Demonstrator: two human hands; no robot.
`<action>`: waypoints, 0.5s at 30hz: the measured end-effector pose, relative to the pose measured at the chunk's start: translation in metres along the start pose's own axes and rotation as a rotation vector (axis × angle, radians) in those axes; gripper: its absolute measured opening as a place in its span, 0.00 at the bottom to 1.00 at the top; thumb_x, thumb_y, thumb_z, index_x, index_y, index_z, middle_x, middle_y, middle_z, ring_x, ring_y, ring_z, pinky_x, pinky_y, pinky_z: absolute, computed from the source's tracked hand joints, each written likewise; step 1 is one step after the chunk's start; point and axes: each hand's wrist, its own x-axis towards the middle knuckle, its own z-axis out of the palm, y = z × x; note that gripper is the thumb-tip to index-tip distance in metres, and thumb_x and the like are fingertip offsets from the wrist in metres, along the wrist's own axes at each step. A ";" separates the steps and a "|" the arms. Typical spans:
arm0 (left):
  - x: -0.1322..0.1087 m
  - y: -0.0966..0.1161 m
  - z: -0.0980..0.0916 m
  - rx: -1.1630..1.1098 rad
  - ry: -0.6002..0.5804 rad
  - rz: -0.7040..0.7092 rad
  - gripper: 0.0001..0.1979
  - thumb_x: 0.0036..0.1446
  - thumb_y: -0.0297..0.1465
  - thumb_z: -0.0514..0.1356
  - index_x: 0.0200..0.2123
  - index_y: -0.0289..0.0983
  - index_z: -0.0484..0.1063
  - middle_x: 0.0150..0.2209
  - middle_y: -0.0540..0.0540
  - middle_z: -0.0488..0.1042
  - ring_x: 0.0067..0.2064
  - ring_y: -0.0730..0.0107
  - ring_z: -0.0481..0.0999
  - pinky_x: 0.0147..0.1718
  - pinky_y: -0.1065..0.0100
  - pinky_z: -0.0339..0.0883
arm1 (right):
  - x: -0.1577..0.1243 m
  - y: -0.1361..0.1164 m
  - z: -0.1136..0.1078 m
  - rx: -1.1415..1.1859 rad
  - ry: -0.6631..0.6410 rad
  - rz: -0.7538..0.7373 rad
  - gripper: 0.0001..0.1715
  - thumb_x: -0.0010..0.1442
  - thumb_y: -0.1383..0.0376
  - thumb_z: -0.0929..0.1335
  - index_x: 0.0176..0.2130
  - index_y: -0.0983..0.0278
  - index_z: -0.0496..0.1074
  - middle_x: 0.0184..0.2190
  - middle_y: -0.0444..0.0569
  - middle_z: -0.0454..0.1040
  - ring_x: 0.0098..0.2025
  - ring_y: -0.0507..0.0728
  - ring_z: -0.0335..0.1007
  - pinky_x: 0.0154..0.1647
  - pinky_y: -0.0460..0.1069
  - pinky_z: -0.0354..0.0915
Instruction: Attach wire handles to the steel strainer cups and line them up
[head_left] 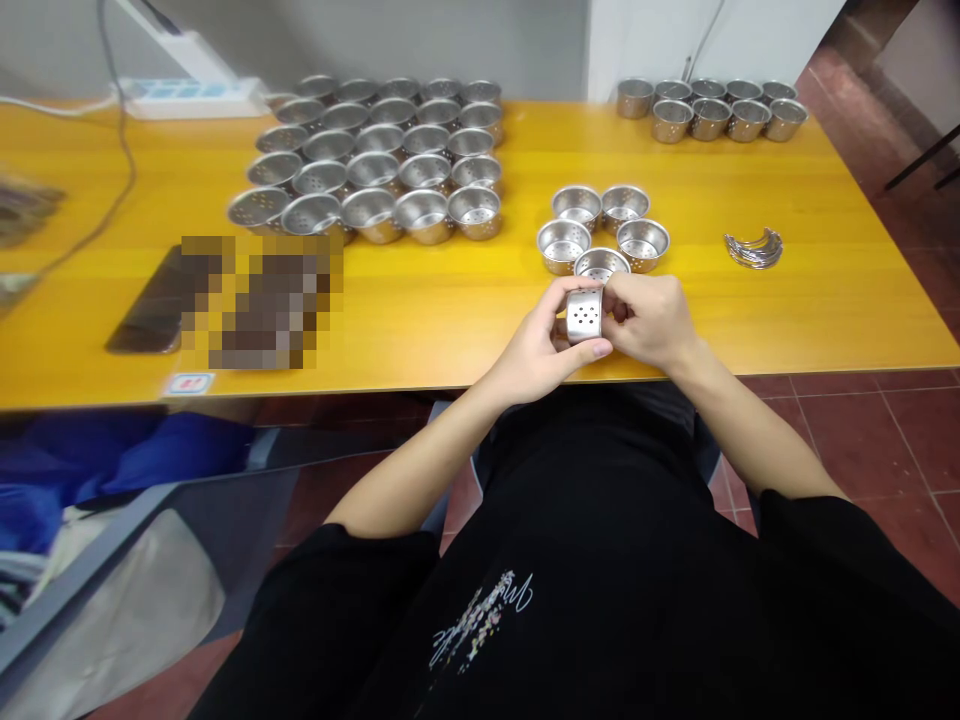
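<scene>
A small steel cup with punched holes (584,316) is tipped on its side just above the table's front edge. My left hand (541,345) is closed round it, with the thumb below and the fingers over the top. At the cup's right end, my right hand (651,315) is closed, its fingertips curled against the rim; what they pinch, if anything, is hidden. Directly beyond my hands stands another perforated cup (602,263), partly covered by them. Several similar cups (577,207) form a small cluster behind it. Right of this cluster lies a pile of thin curved metal wires (754,249).
Rows of perforated cups (373,213) stand on the yellow table (420,310) at back left. A smaller group of cups (709,117) is at back right. A dark phone (154,305), a blurred-out item (270,305) and a power strip (191,98) lie to the left.
</scene>
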 end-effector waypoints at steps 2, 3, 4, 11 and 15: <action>0.001 0.000 0.001 0.005 0.008 0.012 0.36 0.63 0.47 0.80 0.67 0.46 0.71 0.60 0.42 0.80 0.50 0.64 0.84 0.49 0.65 0.81 | -0.001 -0.001 0.002 -0.039 0.017 0.006 0.12 0.65 0.64 0.70 0.32 0.58 0.64 0.24 0.42 0.70 0.25 0.53 0.61 0.30 0.51 0.51; 0.001 0.001 0.002 0.008 0.012 0.013 0.36 0.63 0.48 0.80 0.67 0.45 0.70 0.60 0.41 0.80 0.51 0.64 0.84 0.49 0.65 0.81 | -0.001 -0.002 0.004 -0.055 0.025 0.013 0.13 0.66 0.64 0.70 0.32 0.58 0.63 0.24 0.42 0.70 0.25 0.53 0.61 0.30 0.52 0.50; 0.001 0.001 0.003 0.011 0.018 0.011 0.37 0.63 0.48 0.80 0.67 0.45 0.70 0.60 0.41 0.80 0.50 0.64 0.84 0.49 0.65 0.82 | -0.002 -0.002 0.005 -0.065 0.028 0.021 0.14 0.67 0.63 0.70 0.32 0.58 0.63 0.24 0.42 0.70 0.25 0.53 0.61 0.30 0.52 0.50; 0.002 0.002 0.004 -0.058 0.074 -0.121 0.36 0.63 0.52 0.80 0.63 0.46 0.68 0.51 0.46 0.79 0.39 0.71 0.84 0.38 0.68 0.85 | 0.000 -0.001 0.005 -0.041 0.085 0.033 0.17 0.70 0.63 0.70 0.33 0.57 0.59 0.25 0.42 0.69 0.25 0.53 0.61 0.30 0.53 0.53; 0.001 0.001 0.002 -0.119 0.117 -0.187 0.37 0.63 0.54 0.79 0.62 0.47 0.67 0.49 0.48 0.79 0.36 0.72 0.85 0.36 0.68 0.88 | 0.004 0.002 -0.003 0.123 0.053 0.120 0.11 0.69 0.63 0.73 0.39 0.57 0.66 0.29 0.42 0.74 0.25 0.53 0.65 0.30 0.52 0.62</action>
